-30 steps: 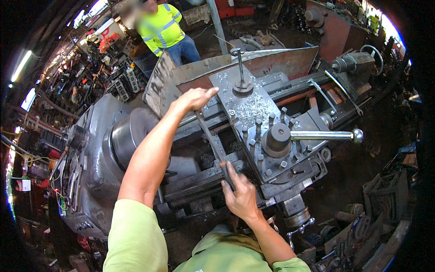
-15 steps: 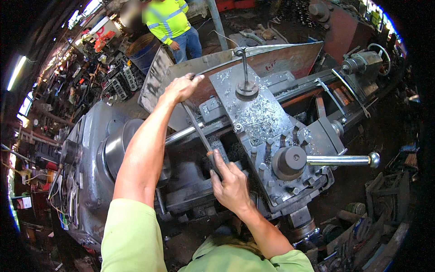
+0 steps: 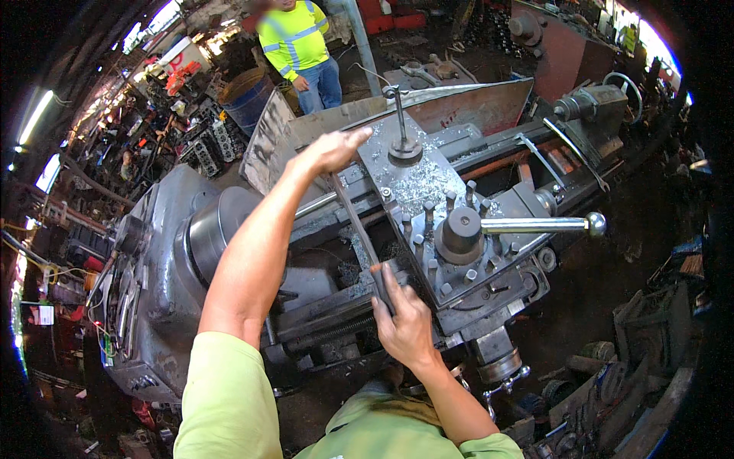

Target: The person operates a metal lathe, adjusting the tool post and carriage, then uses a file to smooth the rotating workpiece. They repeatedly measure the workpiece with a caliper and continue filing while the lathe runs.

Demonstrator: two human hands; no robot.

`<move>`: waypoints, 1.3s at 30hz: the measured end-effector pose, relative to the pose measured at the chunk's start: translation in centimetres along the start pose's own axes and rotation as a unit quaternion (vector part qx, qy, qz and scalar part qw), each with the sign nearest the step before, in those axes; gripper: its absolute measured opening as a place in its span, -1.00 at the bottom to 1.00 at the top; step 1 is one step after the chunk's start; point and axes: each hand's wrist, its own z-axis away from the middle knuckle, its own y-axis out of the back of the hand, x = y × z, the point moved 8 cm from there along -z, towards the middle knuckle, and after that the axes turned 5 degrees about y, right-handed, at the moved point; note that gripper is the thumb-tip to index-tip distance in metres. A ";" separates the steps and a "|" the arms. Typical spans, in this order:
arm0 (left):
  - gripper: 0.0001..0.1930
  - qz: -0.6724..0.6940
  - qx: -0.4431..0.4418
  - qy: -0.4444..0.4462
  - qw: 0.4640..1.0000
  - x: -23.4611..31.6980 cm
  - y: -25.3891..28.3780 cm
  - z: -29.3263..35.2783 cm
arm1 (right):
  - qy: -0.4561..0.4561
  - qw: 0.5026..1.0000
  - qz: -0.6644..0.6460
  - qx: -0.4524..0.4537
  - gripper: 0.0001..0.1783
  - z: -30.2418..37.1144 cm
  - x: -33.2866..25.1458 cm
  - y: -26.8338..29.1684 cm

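Observation:
Both of my hands grip a long flat metal file (image 3: 354, 219), which slants across the lathe. My left hand (image 3: 334, 153) is closed over its far end, near the corner of the carriage plate (image 3: 440, 180). Nearer to me, my right hand (image 3: 407, 325) wraps around the dark handle (image 3: 382, 287), its index finger stretched along it. Beneath the file's far part runs a bright round shaft (image 3: 316, 203), coming from the big grey chuck (image 3: 218, 233) at left. Whether file and shaft touch cannot be made out.
A bolted tool post (image 3: 461, 229) with a shiny lever (image 3: 535, 225) stands right of my right hand. Metal chips cover the plate, where an upright T-handled wrench (image 3: 401, 122) stands. The tailstock (image 3: 592, 111) lies far right. A person in a yellow jacket (image 3: 294, 38) stands behind the lathe.
My hands and the file have shifted right, closer to the carriage plate. The whole view has turned slightly, so the tool post sits further left and higher in the picture.

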 end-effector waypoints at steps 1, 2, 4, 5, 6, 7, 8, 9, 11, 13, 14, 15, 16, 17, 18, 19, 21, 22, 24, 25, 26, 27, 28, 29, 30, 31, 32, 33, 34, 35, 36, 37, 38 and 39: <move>-0.32 0.004 -0.042 0.033 0.999 -0.6 -1.8 0.8 | -0.007 1.000 0.001 -0.007 -0.31 1.1 0.2 0.1; -0.33 0.003 -0.034 0.011 0.999 -0.5 -2.7 1.5 | -0.012 1.000 0.004 -0.014 -0.29 1.9 0.4 0.0; -0.27 0.030 -0.022 -0.005 0.999 -1.0 -4.0 2.6 | -0.030 0.999 0.033 -0.029 -0.28 2.9 0.8 -0.3; -0.21 0.045 -0.024 0.006 0.999 -1.5 -4.4 2.8 | -0.044 0.997 0.054 -0.038 -0.28 3.1 1.1 -0.6; -0.22 0.041 -0.021 0.002 0.999 -1.7 -4.7 2.8 | -0.046 0.996 0.058 -0.043 -0.28 3.1 1.1 -0.8; -0.23 0.033 -0.015 0.004 0.999 -2.0 -4.7 2.7 | -0.046 0.996 0.061 -0.040 -0.28 3.0 1.0 -1.0; -0.23 0.027 -0.007 0.002 1.000 -2.1 -4.6 2.4 | -0.046 0.996 0.066 -0.037 -0.28 2.8 1.0 -1.1; -0.23 0.015 -0.014 0.013 1.000 -2.4 -4.7 2.1 | -0.049 0.996 0.069 -0.038 -0.28 2.6 1.0 -1.3; -0.24 -0.005 -0.016 0.018 1.000 -2.8 -4.4 1.2 | -0.042 0.997 0.057 -0.040 -0.30 1.8 0.8 -1.8; -0.22 -0.012 -0.026 0.007 1.000 -3.2 -4.0 0.2 | -0.010 0.999 0.033 -0.018 -0.30 0.5 0.4 -2.1; -0.22 -0.013 -0.022 0.032 0.999 -4.0 -3.7 -0.4 | -0.002 1.000 0.017 -0.015 -0.31 -0.3 0.4 -2.4; -0.22 -0.023 -0.020 0.056 0.998 -4.9 -3.1 -1.1 | 0.017 1.000 0.001 -0.004 -0.31 -1.3 0.4 -2.7; -0.19 -0.026 -0.011 0.058 0.998 -5.6 -2.4 -1.7 | 0.025 1.000 -0.010 0.004 -0.32 -2.3 0.5 -3.0; -0.19 -0.025 -0.001 0.098 0.995 -6.9 -1.6 -2.4 | 0.033 0.999 -0.007 0.003 -0.33 -3.4 0.6 -3.5; -0.19 -0.026 0.020 0.096 0.995 -7.4 -0.7 -3.1 | 0.031 1.000 0.001 0.000 -0.34 -4.5 0.9 -4.1; -0.19 -0.037 0.056 0.104 0.992 -8.0 0.7 -3.8 | 0.029 0.999 0.012 -0.006 -0.35 -5.6 1.2 -4.6; -0.19 -0.059 0.099 0.112 0.987 -8.7 2.6 -4.7 | 0.005 0.999 0.044 -0.028 -0.35 -7.4 1.9 -5.6; -0.19 -0.066 0.120 0.122 0.983 -8.8 3.6 -5.0 | -0.001 0.998 0.058 -0.034 -0.35 -8.3 2.1 -5.9; -0.20 -0.090 0.135 0.152 0.975 -8.6 5.0 -5.1 | -0.004 0.996 0.083 -0.043 -0.35 -9.0 2.2 -6.1; -0.20 -0.078 0.136 0.149 0.976 -8.0 5.5 -5.1 | 0.012 0.997 0.068 -0.025 -0.35 -9.0 1.8 -5.6; -0.18 -0.017 0.116 0.113 0.987 -6.8 5.3 -5.0 | 0.025 0.998 0.049 -0.010 -0.34 -8.6 1.4 -5.1; -0.17 0.044 0.103 0.096 0.989 -5.8 5.4 -4.8 | 0.028 0.999 0.035 -0.004 -0.34 -8.2 1.3 -4.6; -0.16 0.073 0.084 0.055 0.992 -4.2 4.9 -4.4 | 0.054 0.998 -0.006 0.022 -0.34 -7.1 0.7 -3.6; -0.15 0.105 0.074 0.036 0.991 -3.0 4.3 -3.8 | -0.004 1.000 -0.007 0.002 -0.34 -5.7 1.3 -3.3; -0.18 0.075 0.046 0.041 0.995 -2.2 3.2 -3.2 | 0.035 0.999 -0.017 0.026 -0.34 -4.5 0.6 -2.3; -0.20 0.045 0.015 0.047 0.998 -1.5 1.8 -2.6 | 0.059 0.997 -0.026 0.043 -0.34 -3.3 0.1 -1.4; -0.22 0.021 -0.014 0.035 0.999 -0.9 0.4 -1.7 | 0.035 0.999 -0.006 0.024 -0.34 -1.9 0.3 -1.1; -0.24 0.002 -0.043 0.028 0.999 -0.7 -1.1 -0.8 | 0.002 1.000 0.013 0.005 -0.33 -0.5 0.7 -0.8; -0.26 -0.003 -0.042 0.010 0.999 -0.4 -2.1 0.0 | -0.026 0.999 0.036 -0.011 -0.32 0.6 1.1 -0.6; -0.27 -0.010 -0.049 0.011 0.999 -0.6 -3.2 0.8 | -0.031 0.999 0.037 -0.019 -0.32 1.5 1.2 -0.5; -0.23 -0.001 -0.075 0.024 0.997 -1.1 -4.2 1.4 | -0.034 0.998 0.043 -0.023 -0.31 2.2 1.2 -0.4; -0.23 0.010 -0.067 0.021 0.997 -1.4 -4.6 1.8 | -0.040 0.997 0.053 -0.031 -0.30 2.6 1.3 -0.5; -0.23 0.006 -0.068 0.042 0.997 -2.0 -4.9 2.0 | -0.040 0.997 0.054 -0.029 -0.29 2.9 1.2 -0.6; -0.23 -0.006 -0.070 0.062 0.996 -2.6 -5.1 2.2 | -0.043 0.997 0.060 -0.033 -0.30 2.9 1.2 -0.8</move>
